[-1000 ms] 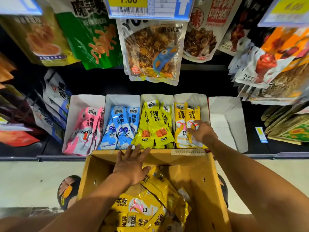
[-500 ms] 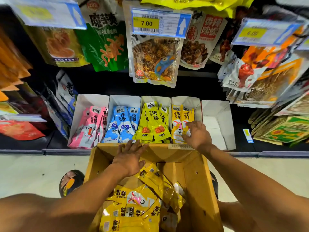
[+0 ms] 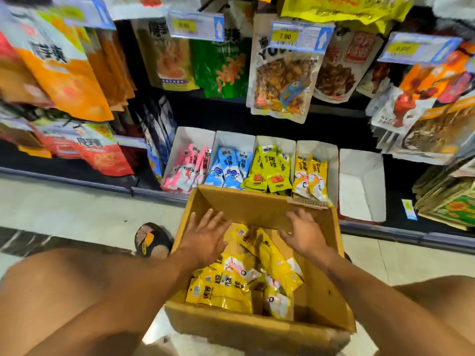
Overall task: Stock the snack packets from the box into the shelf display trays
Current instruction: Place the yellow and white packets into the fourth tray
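Left grip (image 3: 203,240) is spread wide, palm down, fingers fanned over the near end of the loose yellow snack packets (image 3: 231,286) inside the cardboard box (image 3: 257,330); whether the palm presses on them I cannot tell. Right grip (image 3: 303,233) is likewise spread and holds nothing, its fingers reaching toward the box's far wall, just above the packets. Both forearms come in over the box's near rim.

The box stands on the tiled floor (image 3: 77,209) against the bottom shelf, and its far wall covers the front ends of the display trays. These stand side by side in a row on that shelf: one white tray (image 3: 190,136) with pink packets (image 3: 185,170), the next (image 3: 236,141) with blue packets (image 3: 226,168), a third (image 3: 277,142) with yellow-green packets (image 3: 267,170), and a fourth (image 3: 321,147) with two yellow packets (image 3: 311,176) of the same print as those in the box. A fifth white tray (image 3: 359,176) ends the row on the right.

Larger snack bags hang above the trays, with a price tag reading 7.00 (image 3: 285,36) among them. A sandalled foot (image 3: 151,240) shows on the floor left of the box.
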A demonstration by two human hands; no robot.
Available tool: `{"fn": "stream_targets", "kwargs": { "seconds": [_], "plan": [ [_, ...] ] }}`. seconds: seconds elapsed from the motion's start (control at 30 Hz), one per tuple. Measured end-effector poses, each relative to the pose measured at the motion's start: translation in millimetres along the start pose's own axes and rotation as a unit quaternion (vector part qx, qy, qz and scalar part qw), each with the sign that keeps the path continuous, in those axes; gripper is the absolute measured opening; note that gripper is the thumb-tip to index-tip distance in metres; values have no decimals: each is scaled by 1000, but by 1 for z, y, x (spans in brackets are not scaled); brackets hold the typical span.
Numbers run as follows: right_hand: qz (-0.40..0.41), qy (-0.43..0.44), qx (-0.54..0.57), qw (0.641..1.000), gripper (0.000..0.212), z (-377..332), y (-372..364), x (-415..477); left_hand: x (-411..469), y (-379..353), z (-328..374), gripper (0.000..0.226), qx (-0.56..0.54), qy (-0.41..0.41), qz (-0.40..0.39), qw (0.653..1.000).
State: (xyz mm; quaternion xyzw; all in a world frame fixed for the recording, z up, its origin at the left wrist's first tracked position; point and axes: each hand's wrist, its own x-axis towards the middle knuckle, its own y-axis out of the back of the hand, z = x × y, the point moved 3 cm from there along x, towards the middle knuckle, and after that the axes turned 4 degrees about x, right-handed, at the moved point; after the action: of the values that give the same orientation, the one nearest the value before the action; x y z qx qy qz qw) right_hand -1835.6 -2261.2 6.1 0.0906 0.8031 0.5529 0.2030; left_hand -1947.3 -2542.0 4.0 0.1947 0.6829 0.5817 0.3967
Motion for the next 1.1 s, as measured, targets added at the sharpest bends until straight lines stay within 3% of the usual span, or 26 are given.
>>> {"fn": "stream_targets", "kwargs": {
  "seconds": [0.33, 0.63, 0.87, 1.1],
  "plan": [
    [-147, 31, -33, 988, 65, -40, -87, -30, -94, -85, -26, 71, -41, 79, 39, 995],
    [-291, 5, 13, 957, 51, -59, -183, -34, -98, -85, -17, 59, -38, 114, 59, 991],
    [-345, 10, 40, 938, 48, -67, -247, -37, -97, -88, -20, 56, -29, 116, 59, 991],
    [-308, 10, 14, 951, 15, -75, -265, -29, -94, -93, -20, 60, 1, 124, 33, 992]
  ]
}}
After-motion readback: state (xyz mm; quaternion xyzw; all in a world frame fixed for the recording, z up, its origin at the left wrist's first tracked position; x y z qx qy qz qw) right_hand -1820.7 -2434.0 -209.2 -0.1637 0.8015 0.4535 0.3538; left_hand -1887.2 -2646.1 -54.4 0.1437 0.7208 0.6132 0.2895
